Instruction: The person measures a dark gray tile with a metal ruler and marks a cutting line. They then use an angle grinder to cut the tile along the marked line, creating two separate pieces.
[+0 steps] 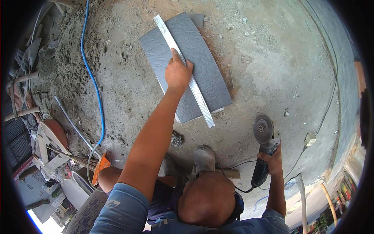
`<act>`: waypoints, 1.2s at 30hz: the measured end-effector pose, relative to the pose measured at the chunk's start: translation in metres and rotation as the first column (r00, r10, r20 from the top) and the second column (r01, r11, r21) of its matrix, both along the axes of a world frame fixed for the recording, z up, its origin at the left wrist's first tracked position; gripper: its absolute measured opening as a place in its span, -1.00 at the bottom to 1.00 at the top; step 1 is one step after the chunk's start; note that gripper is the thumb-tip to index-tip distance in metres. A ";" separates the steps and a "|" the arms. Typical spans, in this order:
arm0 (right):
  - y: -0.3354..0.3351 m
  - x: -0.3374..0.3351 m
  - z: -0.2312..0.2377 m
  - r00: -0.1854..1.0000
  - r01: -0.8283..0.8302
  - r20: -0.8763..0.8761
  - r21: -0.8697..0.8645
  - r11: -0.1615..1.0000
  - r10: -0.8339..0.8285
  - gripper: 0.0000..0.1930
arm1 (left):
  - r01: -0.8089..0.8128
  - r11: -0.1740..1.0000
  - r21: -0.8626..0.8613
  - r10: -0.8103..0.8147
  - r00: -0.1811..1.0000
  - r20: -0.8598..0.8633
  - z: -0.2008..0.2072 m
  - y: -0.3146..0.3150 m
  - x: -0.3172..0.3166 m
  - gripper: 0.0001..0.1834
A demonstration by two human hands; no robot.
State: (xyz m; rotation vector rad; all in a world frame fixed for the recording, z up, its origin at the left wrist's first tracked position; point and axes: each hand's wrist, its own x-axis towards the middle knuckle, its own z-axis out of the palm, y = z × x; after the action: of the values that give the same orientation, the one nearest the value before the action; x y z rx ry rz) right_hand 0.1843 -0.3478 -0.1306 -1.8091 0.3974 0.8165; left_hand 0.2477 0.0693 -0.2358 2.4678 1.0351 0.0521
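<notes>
A dark grey, rough-faced tile (208,74) lies on the dusty concrete floor in front of me. Across it, slanting from far left to near right, runs a long silvery metal strip (201,102) whose ends stick out past the tile's edges. My left hand (178,75) presses this strip onto the tile, index finger stretched along it and thumb at its other side. To the right of the tile, my right hand (274,159) grips an angle grinder (260,171) by its dark body. The grinder's round disc (263,128) points away from me, clear of the tile.
A smaller grey tile piece (198,20) shows behind the tile. A small round object (176,139) lies near my boot (204,157). On the left runs a blue hose (93,80), beside a heap of scrap. A cord leads to a pale socket box (310,139) at right.
</notes>
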 end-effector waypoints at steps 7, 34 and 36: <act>0.002 0.003 -0.007 1.000 -0.024 0.020 -0.011 1.000 0.024 -0.09 | 0.079 0.996 -0.050 -0.089 0.961 -0.261 0.033 0.006 0.006 -0.11; 0.027 0.017 -0.004 0.995 -0.090 -0.030 0.026 0.996 0.091 0.05 | 0.484 0.868 0.110 -0.370 0.780 -0.504 0.045 0.029 0.006 0.48; 0.028 0.017 -0.003 0.995 -0.096 -0.011 0.031 0.995 0.096 0.06 | 0.482 0.868 0.117 -0.364 0.779 -0.511 0.045 0.031 0.008 0.49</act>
State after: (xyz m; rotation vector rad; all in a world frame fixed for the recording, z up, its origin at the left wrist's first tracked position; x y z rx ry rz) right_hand 0.2016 -0.3198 -0.1340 -1.8066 0.3063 0.8961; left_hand 0.2559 0.0998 -0.1910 2.9701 0.6297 -0.6438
